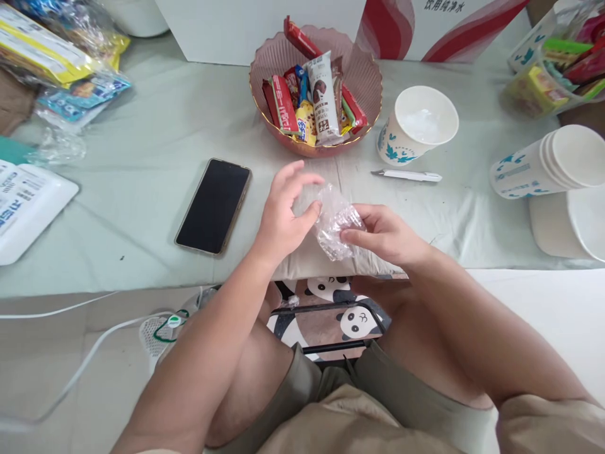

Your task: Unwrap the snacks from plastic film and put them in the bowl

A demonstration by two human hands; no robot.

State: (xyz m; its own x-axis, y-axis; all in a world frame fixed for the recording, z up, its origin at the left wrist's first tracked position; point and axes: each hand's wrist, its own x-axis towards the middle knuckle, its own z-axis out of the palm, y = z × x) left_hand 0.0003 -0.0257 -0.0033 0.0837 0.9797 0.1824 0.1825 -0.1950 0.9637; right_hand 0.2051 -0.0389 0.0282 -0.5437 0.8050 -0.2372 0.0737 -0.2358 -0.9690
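A crumpled clear plastic wrapper [334, 222] is held between both hands just above the table's near edge. My left hand [283, 214] pinches its left side with thumb and fingers, the index finger raised. My right hand [385, 234] grips its right side with curled fingers. Behind the hands stands a pink ribbed bowl [363, 75] filled with several wrapped snack bars. A black phone [214, 205] lies face up to the left of my left hand.
A paper cup [418, 129] stands right of the bowl, with a white utility knife [407, 176] in front of it. Stacked paper cups [543, 165] lie at the right. Snack packets [57, 57] and a white tray [28, 208] sit at the left. Pale cloth [142, 139] covers the table.
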